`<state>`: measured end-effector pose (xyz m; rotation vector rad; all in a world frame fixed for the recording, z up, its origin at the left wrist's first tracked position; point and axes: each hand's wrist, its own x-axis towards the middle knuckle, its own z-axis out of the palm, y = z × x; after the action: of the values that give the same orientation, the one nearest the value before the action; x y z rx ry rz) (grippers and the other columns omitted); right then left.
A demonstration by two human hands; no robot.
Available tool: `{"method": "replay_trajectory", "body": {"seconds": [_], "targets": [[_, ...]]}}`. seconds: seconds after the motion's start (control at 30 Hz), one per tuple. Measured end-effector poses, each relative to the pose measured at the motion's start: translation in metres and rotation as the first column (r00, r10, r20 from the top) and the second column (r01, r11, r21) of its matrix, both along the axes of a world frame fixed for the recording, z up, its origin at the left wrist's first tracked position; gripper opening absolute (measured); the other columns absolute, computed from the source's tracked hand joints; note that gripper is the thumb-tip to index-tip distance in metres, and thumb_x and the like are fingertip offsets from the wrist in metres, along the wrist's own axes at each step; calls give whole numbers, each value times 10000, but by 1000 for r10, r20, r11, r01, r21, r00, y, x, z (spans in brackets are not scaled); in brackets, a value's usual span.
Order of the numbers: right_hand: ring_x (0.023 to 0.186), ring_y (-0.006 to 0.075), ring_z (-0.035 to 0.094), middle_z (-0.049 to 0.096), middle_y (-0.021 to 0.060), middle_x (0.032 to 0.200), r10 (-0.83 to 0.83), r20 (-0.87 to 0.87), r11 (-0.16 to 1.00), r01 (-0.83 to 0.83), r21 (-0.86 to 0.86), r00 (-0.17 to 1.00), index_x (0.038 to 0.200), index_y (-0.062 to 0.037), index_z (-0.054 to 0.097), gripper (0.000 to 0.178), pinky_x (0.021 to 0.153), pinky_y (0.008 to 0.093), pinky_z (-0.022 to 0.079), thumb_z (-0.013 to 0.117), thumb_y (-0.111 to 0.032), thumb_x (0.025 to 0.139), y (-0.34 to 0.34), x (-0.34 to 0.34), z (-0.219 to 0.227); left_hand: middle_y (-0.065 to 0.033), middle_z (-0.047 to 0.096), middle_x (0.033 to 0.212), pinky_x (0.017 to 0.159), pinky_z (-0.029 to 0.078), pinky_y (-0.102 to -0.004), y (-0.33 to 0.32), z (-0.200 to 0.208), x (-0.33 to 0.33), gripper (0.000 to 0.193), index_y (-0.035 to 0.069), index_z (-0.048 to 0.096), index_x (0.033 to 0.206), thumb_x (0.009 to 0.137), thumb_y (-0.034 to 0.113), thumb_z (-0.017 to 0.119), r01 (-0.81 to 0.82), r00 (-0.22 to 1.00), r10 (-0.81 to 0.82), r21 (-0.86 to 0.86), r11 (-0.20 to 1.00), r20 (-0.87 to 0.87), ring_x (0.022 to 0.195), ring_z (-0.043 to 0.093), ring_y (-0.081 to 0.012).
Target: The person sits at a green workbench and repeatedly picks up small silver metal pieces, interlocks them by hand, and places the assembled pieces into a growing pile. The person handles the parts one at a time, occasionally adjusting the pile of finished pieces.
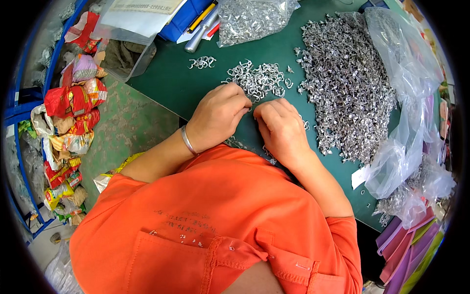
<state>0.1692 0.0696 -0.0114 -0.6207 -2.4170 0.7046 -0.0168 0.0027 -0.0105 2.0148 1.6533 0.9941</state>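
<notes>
Both hands near desk edge, fingers curled inward, fingertips close together. Left hand and right hand seem to pinch at something small in the gap; what, if anything, is gripped cannot be told, as the fingers cover it.

Small pile of curved metal pieces: directly beyond both hands, a little wider across than deep. Left hand overlaps its near left edge in view; right hand sits just short of its near side. Contact not resolvable.

Large heap of metal pieces: to the right of the right hand, clearly nearer that one; long axis runs away from the wearer. Little cluster of curved pieces: beyond the left hand, slightly left.
</notes>
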Motion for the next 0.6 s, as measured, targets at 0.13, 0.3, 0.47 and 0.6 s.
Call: {"method": "replay_trajectory", "body": {"seconds": [0.13,0.3,0.47,0.6], "targets": [[800,310,617,635,120,899,23,6,1000,-23,14,1000,967,-39,589,284,709,376,508,702,87,739,3,2,2,-112,623,914,734,511,-355,-1,2,-1,114,11,678,941,829,-4,694,-19,999,19,0,1000,30,841,626,-271],[804,311,641,635,110,906,-42,-207,991,14,-136,978,965,-36,559,290,674,387,522,673,115,746,0,9,10,-76,670,935,719,538,-278,-6,10,5,84,-5,683,986,906,14,666,41,868,126,-322,946,481,818,660,-145],[805,289,643,648,103,905,-22,-328,997,-3,-74,944,976,-33,567,333,683,354,522,697,136,721,-5,14,13,-69,666,962,775,559,-259,-6,13,16,113,-32,663,1023,910,-36,655,255,549,194,-383,888,813,879,657,-124],[807,265,644,659,109,909,-51,-402,993,4,-117,914,981,-23,573,320,697,330,523,693,142,735,-6,17,9,-88,659,992,775,556,-267,-2,7,15,159,-31,645,1025,874,-68,681,251,690,-34,-195,948,723,905,652,-132]]}}
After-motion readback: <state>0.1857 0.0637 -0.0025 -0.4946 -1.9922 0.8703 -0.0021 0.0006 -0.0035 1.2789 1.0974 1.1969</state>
